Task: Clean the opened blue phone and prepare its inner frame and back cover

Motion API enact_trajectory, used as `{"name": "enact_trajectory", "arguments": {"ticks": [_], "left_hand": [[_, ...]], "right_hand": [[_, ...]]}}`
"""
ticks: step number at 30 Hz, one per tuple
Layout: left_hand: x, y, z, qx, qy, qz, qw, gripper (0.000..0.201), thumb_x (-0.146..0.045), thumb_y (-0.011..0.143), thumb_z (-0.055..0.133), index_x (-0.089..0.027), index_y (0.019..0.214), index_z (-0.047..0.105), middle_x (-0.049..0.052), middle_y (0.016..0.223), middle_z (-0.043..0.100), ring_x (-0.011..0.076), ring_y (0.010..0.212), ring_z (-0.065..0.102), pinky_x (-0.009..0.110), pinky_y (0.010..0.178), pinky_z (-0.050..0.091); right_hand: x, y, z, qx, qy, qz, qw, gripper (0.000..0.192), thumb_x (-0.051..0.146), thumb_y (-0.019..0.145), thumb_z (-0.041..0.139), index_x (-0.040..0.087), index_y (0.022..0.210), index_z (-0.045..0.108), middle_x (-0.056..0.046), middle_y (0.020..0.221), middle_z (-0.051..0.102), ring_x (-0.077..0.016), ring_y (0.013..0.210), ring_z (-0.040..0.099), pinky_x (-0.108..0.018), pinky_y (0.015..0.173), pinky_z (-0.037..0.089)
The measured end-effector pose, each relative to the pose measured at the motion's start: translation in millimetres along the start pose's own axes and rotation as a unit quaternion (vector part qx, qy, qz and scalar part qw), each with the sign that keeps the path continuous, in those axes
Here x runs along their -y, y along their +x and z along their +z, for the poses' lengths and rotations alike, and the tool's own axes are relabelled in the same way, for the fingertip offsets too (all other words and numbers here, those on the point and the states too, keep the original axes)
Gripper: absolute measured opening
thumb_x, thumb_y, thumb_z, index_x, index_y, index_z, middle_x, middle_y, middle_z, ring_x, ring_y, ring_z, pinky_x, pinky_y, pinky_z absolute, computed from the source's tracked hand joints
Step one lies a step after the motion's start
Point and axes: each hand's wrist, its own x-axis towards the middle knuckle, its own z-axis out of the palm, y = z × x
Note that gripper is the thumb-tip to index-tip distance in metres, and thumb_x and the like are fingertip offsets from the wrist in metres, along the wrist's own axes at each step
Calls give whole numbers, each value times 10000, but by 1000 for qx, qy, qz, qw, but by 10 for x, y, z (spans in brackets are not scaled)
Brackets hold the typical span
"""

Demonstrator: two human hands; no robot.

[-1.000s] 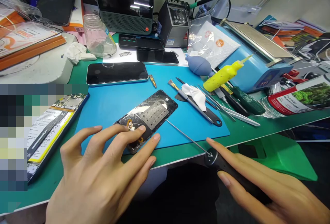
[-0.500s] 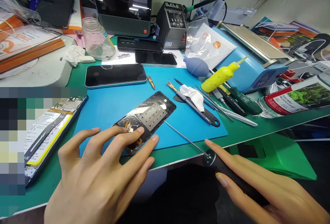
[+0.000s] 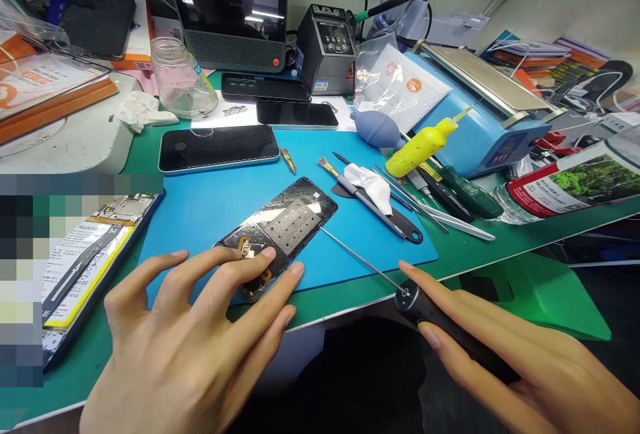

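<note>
Spread fingers of the left hand (image 3: 200, 347) press the opened phone (image 3: 277, 234) flat on the blue mat (image 3: 210, 201). At four o'clock, the right hand (image 3: 510, 361) grips a screwdriver (image 3: 440, 327), its tip reaching the phone's edge.

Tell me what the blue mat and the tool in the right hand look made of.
Blue mat: apparently silicone or rubber, matte, lying flat without glare. Tool in the right hand: thin bare-metal shaft with a glint, matte black handle, probably plastic.
</note>
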Motion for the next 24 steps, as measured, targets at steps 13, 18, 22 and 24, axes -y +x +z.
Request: {"name": "enact_trajectory", "arguments": {"ticks": [13, 18, 22, 24], "left_hand": [[-18, 7, 2, -1, -5, -18, 1000, 306, -449, 1082, 605, -448, 1359, 733, 6, 1217, 797, 318, 1130, 657, 583, 1009, 315], [15, 14, 5, 5, -5, -13, 1000, 315, -455, 1083, 597, -455, 1373, 721, -1, 1210, 796, 313, 1140, 647, 576, 1002, 312], [47, 13, 15, 11, 13, 20, 1000, 365, -448, 1060, 637, -445, 1421, 689, 1, 1228, 790, 317, 1147, 633, 566, 979, 306], [41, 14, 16, 7, 9, 15, 1000, 356, -448, 1063, 633, -444, 1414, 695, 5, 1230, 790, 317, 1141, 637, 569, 977, 309]], "right_hand": [[-28, 45, -36, 4, -44, -64, 997, 622, 401, 1101, 552, 472, 1689, 363, 85, 1472, 716, -196, 1166, 793, -180, 879, 664], [-25, 92, -51, 1, -47, -62, 997, 592, 435, 1105, 538, 474, 1677, 388, 100, 1440, 730, -193, 1163, 791, -210, 899, 664], [-31, 112, -75, -20, -63, -70, 995, 590, 422, 1112, 532, 429, 1686, 399, 69, 1438, 733, -212, 1182, 781, -221, 898, 665], [-37, 130, -84, -20, -72, -72, 995, 566, 422, 1117, 521, 423, 1674, 421, 70, 1452, 724, -212, 1190, 777, -226, 911, 662]]}}
